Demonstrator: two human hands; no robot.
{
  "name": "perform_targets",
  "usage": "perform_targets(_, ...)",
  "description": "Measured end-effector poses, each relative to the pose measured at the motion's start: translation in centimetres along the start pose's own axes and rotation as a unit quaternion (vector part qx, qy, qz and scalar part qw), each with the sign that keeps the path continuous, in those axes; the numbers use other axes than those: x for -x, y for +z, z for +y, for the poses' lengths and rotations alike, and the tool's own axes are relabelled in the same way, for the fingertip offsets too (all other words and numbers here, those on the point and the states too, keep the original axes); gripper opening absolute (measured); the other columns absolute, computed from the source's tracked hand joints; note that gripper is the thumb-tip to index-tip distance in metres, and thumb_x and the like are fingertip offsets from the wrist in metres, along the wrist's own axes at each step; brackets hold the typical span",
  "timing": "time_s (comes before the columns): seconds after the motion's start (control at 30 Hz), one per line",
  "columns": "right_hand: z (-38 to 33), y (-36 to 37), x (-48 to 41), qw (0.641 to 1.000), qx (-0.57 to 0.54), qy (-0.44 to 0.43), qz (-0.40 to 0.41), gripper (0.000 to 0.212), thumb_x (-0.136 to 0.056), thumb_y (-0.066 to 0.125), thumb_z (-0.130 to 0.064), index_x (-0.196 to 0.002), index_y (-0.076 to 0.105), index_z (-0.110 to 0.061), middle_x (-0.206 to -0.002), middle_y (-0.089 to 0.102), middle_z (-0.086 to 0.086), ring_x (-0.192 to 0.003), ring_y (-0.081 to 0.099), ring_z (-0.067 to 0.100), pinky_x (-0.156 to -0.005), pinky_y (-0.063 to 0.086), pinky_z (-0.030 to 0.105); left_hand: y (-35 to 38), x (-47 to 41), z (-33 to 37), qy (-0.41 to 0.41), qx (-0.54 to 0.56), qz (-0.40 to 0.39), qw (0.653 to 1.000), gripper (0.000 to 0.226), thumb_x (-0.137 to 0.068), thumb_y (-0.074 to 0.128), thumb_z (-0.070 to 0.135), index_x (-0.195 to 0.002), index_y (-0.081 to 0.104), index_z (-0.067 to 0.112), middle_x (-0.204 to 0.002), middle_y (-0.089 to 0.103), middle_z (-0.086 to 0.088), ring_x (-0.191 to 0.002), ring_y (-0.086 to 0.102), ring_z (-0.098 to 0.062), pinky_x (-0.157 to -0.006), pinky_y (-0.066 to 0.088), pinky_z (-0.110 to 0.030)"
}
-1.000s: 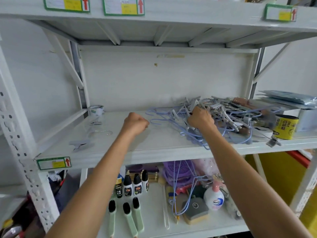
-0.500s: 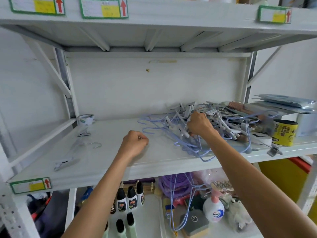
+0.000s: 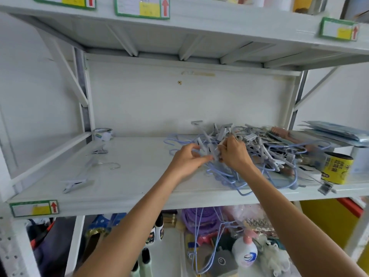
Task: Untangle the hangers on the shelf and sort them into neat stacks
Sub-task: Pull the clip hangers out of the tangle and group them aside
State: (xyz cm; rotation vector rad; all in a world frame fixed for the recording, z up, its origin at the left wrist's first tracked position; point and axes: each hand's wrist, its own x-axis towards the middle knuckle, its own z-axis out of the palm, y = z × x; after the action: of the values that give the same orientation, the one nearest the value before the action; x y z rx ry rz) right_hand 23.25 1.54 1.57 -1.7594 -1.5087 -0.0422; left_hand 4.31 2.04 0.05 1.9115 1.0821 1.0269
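Fingers (image 3: 194, 151) of the left hand (image 3: 186, 161) curl and pinch a pale clip at the left edge of the hangers (image 3: 265, 151). Right hand (image 3: 235, 154) grips the same knot from the other side, fingers bent round it. Hands almost touching.

Hangers: one tangled heap, blue wire and grey clip kinds, on the right half of the white metal shelf (image 3: 139, 166). Some loops droop over its front lip.

Left half of shelf: steel hook (image 3: 114, 165), two grey clips (image 3: 74, 184), tape roll (image 3: 102, 133) in the back corner. Right end: yellow can (image 3: 337, 168) just beside the heap, flat packets (image 3: 337, 132) behind it. White wall behind. Green-edged labels (image 3: 34, 208) with red arrows on the shelf fronts.

Lower shelf crowded: pump bottle (image 3: 244, 252), purple coils (image 3: 199, 216), small dark bottles, mostly blurred.

Cannot tell whether hook and clips form one hanger, nor how many hangers the heap holds. Label print unreadable. Top shelf contents cut off by the frame.
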Motion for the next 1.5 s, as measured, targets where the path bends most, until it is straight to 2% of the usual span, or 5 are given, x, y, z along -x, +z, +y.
perform_targets(0.2, 0.7, -1.3, 1.3, 0.994, 0.051, -0.091, 0.018, 0.008, -0.094, 0.050, -0.013, -0.093, 0.048, -0.005, -0.082, 0.067, 0.015, -0.076, 0.063, 0.033, -0.063, 0.047, 0.038, 4.0, -1.7, 2.8, -0.015, 0.042, 0.018, 0.999, 0.015, -0.087, 0.069, 0.029, -0.079, 0.061, 0.018, -0.074, 0.074, -0.007, -0.061, 0.070, -0.014, -0.060, 0.058, -0.034)
perform_targets(0.73, 1.1, -2.6, 1.3, 0.987, 0.087, -0.082, -0.106, 0.019, -0.092, 0.060, -0.023, -0.104, 0.056, -0.009, -0.102, 0.067, 0.008, -0.098, 0.062, 0.028, -0.087, 0.049, 0.041, 4.0, -3.9, 7.6, -0.072, 0.285, 0.025, 0.955, 0.009, -0.076, 0.077, 0.005, -0.073, 0.068, 0.004, -0.063, 0.061, -0.008, -0.050, 0.054, -0.014, -0.051, 0.055, -0.023)
perform_targets(0.9, 0.6, -3.5, 1.4, 0.986, 0.057, -0.045, -0.151, 0.018, -0.087, 0.064, -0.023, -0.102, 0.069, -0.015, -0.097, 0.071, 0.004, -0.090, 0.066, 0.022, -0.082, 0.055, 0.041, 4.9, -4.1, 6.1, -0.066, 0.143, -0.010, 0.988, 0.047, -0.047, 0.089, 0.044, -0.072, 0.069, 0.010, -0.064, 0.064, -0.006, -0.060, 0.062, -0.018, -0.079, 0.060, -0.041)
perform_targets(1.07, 1.1, -4.9, 1.3, 0.990, 0.067, -0.016, -0.125, 0.024, -0.084, 0.055, -0.007, -0.094, 0.071, -0.022, -0.086, 0.069, 0.003, -0.073, 0.062, 0.019, -0.056, 0.045, 0.021, 4.3, -2.3, 3.8, -0.027, 0.053, 0.014, 0.998, 0.041, -0.067, 0.075, 0.038, -0.075, 0.070, -0.003, -0.064, 0.067, -0.008, -0.062, 0.063, -0.018, -0.062, 0.054, -0.034)
perform_targets(1.5, 3.1, -6.3, -0.6, 0.994, 0.109, -0.029, 0.005, 0.023, -0.085, 0.052, -0.006, -0.095, 0.072, -0.011, -0.093, 0.070, 0.005, -0.083, 0.061, 0.020, -0.075, 0.054, 0.031, 4.5, -2.7, 3.3, -0.011, -0.113, 0.012, 0.993, 0.036, -0.085, 0.053, 0.040, -0.067, 0.054, 0.009, -0.066, 0.062, -0.006, -0.067, 0.062, -0.026, -0.063, 0.045, -0.031)
